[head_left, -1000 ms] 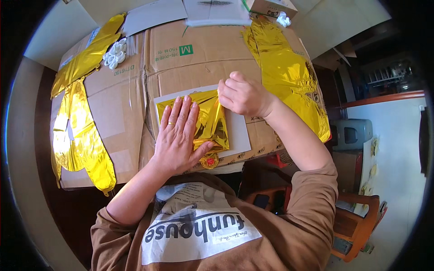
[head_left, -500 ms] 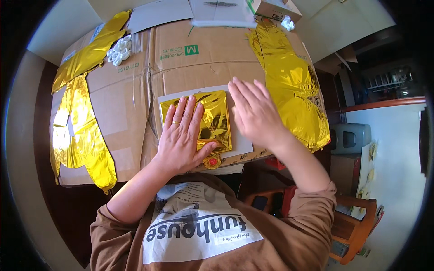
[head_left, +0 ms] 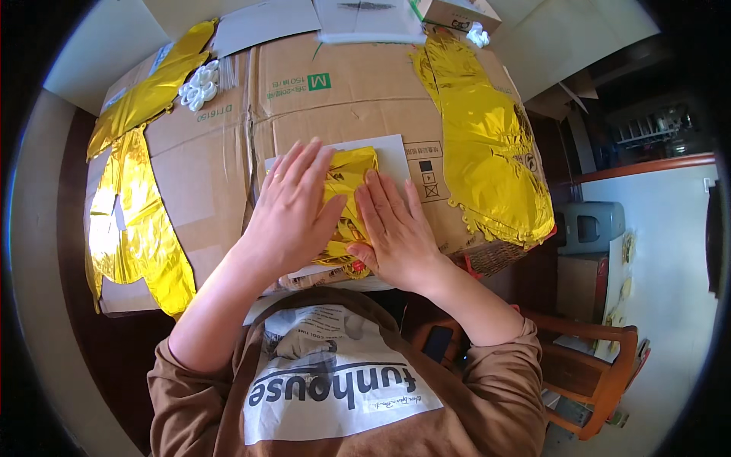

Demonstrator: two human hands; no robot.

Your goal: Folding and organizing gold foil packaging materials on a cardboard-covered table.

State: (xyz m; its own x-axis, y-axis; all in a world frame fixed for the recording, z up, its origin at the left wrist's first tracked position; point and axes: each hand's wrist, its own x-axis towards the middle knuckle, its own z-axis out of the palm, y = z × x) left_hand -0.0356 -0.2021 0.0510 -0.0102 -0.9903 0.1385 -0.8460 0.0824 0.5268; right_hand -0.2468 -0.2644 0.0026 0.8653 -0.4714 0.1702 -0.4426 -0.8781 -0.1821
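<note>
Near front of cardboard-topped desk (head_left: 343,114): our folded gold foil (head_left: 352,166) lies on white card (head_left: 393,156).
L hand (head_left: 288,207): ours, open, fingers straight, over foil's L side; can't tell if touching.
R hand (head_left: 397,232): open too, on foil's R side.
Desk's R end: we've bigger gold foil pc (head_left: 487,145).
</note>
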